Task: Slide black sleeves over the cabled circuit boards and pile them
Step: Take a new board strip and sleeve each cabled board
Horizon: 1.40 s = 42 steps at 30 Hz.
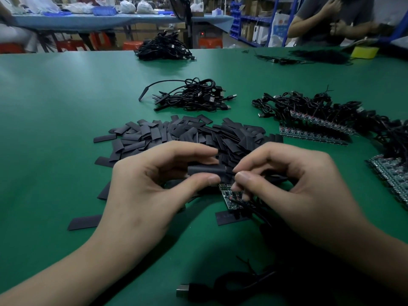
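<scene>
1. Pinching a black sleeve (206, 170) between thumb and curled fingers, the left hand (143, 184) holds it level just above the green table (55, 107), in front of the person.
2. At the sleeve's open right end, the right hand (293, 180) has its thumb and forefinger pressed together. Its lower fingers curl onto a circuit board (231, 196) that tilts just beneath them. Whether the board has entered the sleeve cannot be told.
3. A dark cable runs from the board toward the near edge and ends in a USB plug (184, 290).
4. Just behind both hands lies a broad heap of loose sleeves (187, 135), with a stray sleeve (85, 222) flat beside the left wrist.
5. Beyond the heap sits a pile of sleeved cables (194, 97).
6. To the right, bare boards with tangled cables (313, 122) lie in rows.
7. Another cable pile (165, 48) rests at the table's far edge.
8. A second person (331, 18) stands at the far right corner, near a yellow object (364, 51).
</scene>
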Each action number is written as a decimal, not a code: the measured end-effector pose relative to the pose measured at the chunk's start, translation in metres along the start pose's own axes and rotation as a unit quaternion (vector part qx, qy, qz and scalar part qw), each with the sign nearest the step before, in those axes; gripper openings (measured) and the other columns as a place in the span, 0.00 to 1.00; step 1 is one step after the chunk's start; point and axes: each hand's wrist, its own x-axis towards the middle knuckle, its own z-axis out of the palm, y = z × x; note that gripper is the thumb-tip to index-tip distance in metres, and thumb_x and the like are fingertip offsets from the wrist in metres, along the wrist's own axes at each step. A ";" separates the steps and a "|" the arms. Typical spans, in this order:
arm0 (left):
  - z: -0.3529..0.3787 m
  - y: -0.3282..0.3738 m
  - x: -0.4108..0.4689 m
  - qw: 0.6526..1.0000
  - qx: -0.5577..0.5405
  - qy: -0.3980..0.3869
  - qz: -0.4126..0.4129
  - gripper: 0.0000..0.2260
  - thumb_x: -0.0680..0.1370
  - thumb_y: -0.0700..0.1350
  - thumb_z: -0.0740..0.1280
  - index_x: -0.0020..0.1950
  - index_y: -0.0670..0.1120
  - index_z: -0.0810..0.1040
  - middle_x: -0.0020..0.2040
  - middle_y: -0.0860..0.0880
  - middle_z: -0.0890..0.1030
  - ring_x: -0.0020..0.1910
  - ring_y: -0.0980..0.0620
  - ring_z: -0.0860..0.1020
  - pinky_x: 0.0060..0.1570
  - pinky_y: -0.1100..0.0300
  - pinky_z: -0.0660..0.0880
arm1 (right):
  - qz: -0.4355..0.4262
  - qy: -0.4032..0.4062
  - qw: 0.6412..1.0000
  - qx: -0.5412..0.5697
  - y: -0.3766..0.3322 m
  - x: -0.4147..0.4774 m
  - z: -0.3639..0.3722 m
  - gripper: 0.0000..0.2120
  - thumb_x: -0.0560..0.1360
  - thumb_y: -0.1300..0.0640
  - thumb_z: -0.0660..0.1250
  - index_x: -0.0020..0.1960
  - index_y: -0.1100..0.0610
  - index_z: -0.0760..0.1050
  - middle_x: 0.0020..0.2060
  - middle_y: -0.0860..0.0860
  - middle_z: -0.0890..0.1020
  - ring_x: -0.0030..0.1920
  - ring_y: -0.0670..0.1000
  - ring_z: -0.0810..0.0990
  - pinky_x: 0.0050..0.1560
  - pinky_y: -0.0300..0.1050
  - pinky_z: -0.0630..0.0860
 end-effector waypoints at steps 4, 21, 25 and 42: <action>-0.001 -0.001 0.000 0.999 0.036 0.001 0.010 0.12 0.71 0.45 0.78 0.53 0.53 0.85 0.47 0.56 0.87 0.38 0.61 0.84 0.40 0.70 0.78 | -0.002 -0.009 1.000 0.015 -0.001 -0.002 0.002 0.04 0.76 0.60 0.74 0.45 0.52 0.83 0.36 0.46 0.86 0.36 0.47 0.86 0.40 0.36 0.80; 0.005 0.008 -0.003 0.994 0.109 0.018 -0.002 0.25 0.70 0.53 0.77 0.66 0.52 0.80 0.58 0.61 0.84 0.57 0.63 0.82 0.60 0.64 0.77 | -0.125 0.049 0.969 -0.208 -0.008 -0.003 0.003 0.02 0.74 0.54 0.75 0.46 0.51 0.86 0.40 0.39 0.85 0.40 0.39 0.81 0.42 0.41 0.75; 0.003 0.008 -0.002 0.993 0.118 0.002 0.021 0.27 0.69 0.52 0.77 0.67 0.49 0.79 0.58 0.59 0.84 0.57 0.61 0.82 0.61 0.62 0.78 | -0.120 0.029 0.974 -0.189 -0.007 -0.002 0.004 0.02 0.74 0.54 0.77 0.45 0.50 0.85 0.39 0.39 0.85 0.40 0.40 0.82 0.41 0.39 0.76; -0.002 0.012 0.000 0.970 0.231 -0.006 0.079 0.21 0.72 0.56 0.76 0.62 0.48 0.83 0.55 0.59 0.84 0.53 0.65 0.82 0.58 0.68 0.76 | -0.052 0.003 0.995 -0.089 -0.004 -0.003 0.004 0.05 0.74 0.59 0.76 0.49 0.52 0.85 0.37 0.41 0.85 0.41 0.37 0.84 0.42 0.30 0.77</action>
